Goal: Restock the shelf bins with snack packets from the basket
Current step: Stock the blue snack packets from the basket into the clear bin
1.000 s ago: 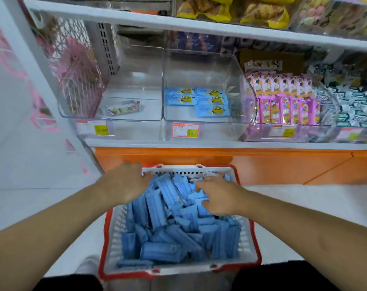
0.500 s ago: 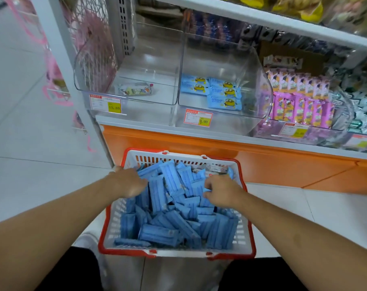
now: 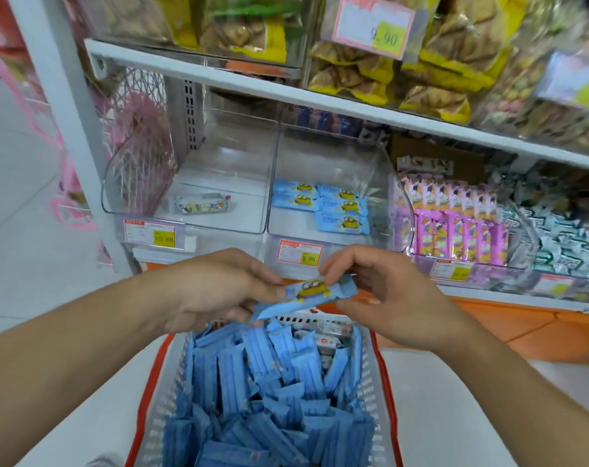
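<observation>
Both hands, left (image 3: 218, 291) and right (image 3: 384, 294), pinch one blue cartoon-printed snack packet (image 3: 311, 296) above the red-rimmed white plastic basket (image 3: 385, 372), below the half-empty clear plastic shelf bin (image 3: 380, 170).

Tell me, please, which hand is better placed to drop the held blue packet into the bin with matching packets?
Probably the right hand. It pinches the blue packet at its upper end, just below the clear bin holding matching packets. The left hand grips the packet's other end, lower and farther left.

Two hands (image 3: 306, 291), one held packet (image 3: 315, 293), five binned blue packets (image 3: 323, 205), one basket (image 3: 384, 375).
</observation>
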The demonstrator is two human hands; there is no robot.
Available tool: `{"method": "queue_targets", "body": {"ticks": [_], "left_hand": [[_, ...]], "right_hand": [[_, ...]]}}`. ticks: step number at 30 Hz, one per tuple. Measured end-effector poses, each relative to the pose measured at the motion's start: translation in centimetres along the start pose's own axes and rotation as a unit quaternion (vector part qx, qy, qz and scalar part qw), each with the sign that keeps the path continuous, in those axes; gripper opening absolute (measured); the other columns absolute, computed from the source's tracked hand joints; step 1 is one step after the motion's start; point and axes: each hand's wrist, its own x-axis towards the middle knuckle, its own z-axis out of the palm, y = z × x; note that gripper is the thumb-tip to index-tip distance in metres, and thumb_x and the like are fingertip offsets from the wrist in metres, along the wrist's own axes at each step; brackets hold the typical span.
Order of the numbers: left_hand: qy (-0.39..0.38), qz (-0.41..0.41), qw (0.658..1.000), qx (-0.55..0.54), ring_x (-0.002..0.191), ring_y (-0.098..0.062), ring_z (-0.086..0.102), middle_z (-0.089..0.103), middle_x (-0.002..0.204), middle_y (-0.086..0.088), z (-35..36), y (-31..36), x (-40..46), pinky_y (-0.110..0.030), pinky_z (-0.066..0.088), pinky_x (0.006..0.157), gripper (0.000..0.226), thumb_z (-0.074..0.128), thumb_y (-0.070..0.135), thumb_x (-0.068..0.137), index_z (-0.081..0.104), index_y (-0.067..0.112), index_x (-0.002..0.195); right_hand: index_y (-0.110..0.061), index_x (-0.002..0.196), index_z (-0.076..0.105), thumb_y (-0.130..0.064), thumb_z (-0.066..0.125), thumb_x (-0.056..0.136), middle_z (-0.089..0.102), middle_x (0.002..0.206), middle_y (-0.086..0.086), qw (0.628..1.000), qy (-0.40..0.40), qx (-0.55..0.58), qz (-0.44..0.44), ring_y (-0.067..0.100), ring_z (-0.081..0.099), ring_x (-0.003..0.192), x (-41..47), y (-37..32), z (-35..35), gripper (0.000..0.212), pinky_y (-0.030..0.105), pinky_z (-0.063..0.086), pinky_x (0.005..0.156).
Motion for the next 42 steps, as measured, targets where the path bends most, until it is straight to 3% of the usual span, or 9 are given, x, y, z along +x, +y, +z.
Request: {"method": "queue_targets", "body": {"ticks": [2,10,19,22,26,29,34,39,42], "left_hand": [[0.044,0.022,0.999,-0.002,0.074,-0.014,0.069,0.076,0.092,-0.011,0.0,0.5,0.3,-0.022,0.054,0.06,0.021,0.077,0.006,0.088,0.074,0.004,0.109],[0.12,0.096,0.987,0.049,0.098,-0.019,0.074,0.079,0.098,0.003,0.5,1.6,1.9,-0.036,0.056,0.093,0.021,0.086,0.016,0.081,0.078,0.021,0.099],[0.22,0.173,0.96,0.013,0.075,-0.019,0.072,0.071,0.1,-0.001,0.5,3.2,3.6,-0.032,0.061,0.072,0.019,0.08,0.02,0.088,0.072,0.02,0.105],[0.342,0.25,0.882,0.207,0.09,-0.006,0.065,0.064,0.112,0.014,-2.0,3.2,4.7,-0.028,0.053,0.082,0.02,0.069,0.026,0.094,0.067,0.032,0.113],[0.316,0.282,0.814,0.396,0.128,-0.01,0.05,0.051,0.145,0.009,-3.9,1.9,5.8,-0.019,0.038,0.109,0.051,0.063,0.026,0.098,0.052,0.023,0.148],[0.303,0.284,0.801,0.432,0.138,-0.006,0.038,0.046,0.154,0.008,-4.1,1.2,6.4,0.006,0.008,0.105,0.059,0.063,0.024,0.099,0.044,0.021,0.155],[0.296,0.304,0.801,0.423,0.129,-0.005,0.049,0.047,0.151,0.016,-4.5,0.8,6.8,-0.018,0.04,0.107,0.059,0.062,0.026,0.098,0.044,0.029,0.155],[0.301,0.3,0.806,0.412,0.128,-0.003,0.049,0.044,0.152,0.019,-4.5,0.6,6.9,-0.018,0.041,0.108,0.059,0.058,0.028,0.1,0.04,0.031,0.156],[0.306,0.297,0.804,0.414,0.121,0.003,0.048,0.044,0.149,0.023,-4.4,0.6,7.0,0.0,0.03,0.1,0.059,0.058,0.025,0.1,0.041,0.032,0.156]], "right_hand": [[-0.02,0.109,0.067,0.002,0.078,0.085,0.065,0.12,-0.002,0.998,-0.012,-0.06,-0.008,0.02,0.063,0.122,0.2,0.3,-0.2,0.034,0.037,0.051,0.106],[-0.04,0.115,0.057,-0.043,0.086,0.081,0.053,0.119,-0.028,0.967,0.042,-0.249,-0.019,0.001,0.048,0.123,1.2,0.1,0.7,0.044,0.029,0.041,0.104],[-0.034,0.115,0.058,-0.037,0.076,0.093,0.054,0.114,-0.023,0.95,0.107,-0.292,-0.017,0.002,0.046,0.114,3.5,0.2,0.1,0.028,0.026,0.041,0.099],[-0.035,0.113,0.057,-0.032,0.077,0.093,0.052,0.11,-0.022,0.938,0.151,-0.311,0.025,0.005,0.049,0.109,6.8,0.8,-2.0,0.029,0.028,0.044,0.091],[-0.03,0.107,0.058,-0.026,0.079,0.09,0.059,0.106,-0.012,0.924,0.107,-0.359,0.077,0.018,0.057,0.108,13.7,3.4,-3.5,0.027,0.034,0.05,0.089],[-0.028,0.107,0.059,-0.023,0.08,0.087,0.065,0.115,-0.005,0.93,0.064,-0.349,0.098,0.021,0.06,0.11,18.1,5.8,-2.8,0.029,0.04,0.053,0.094],[-0.027,0.102,0.057,-0.018,0.083,0.084,0.063,0.109,-0.006,0.938,0.026,-0.335,0.083,0.02,0.059,0.11,21.9,8.7,-1.3,0.033,0.037,0.052,0.094],[-0.024,0.1,0.06,-0.016,0.084,0.083,0.063,0.105,-0.003,0.943,0.028,-0.324,0.078,0.021,0.061,0.099,23.1,9.7,-1.1,0.031,0.04,0.055,0.09],[-0.023,0.101,0.059,-0.015,0.082,0.085,0.062,0.105,-0.003,0.943,0.025,-0.323,0.071,0.022,0.06,0.097,23.1,9.7,-1.2,0.029,0.04,0.055,0.087]]}}
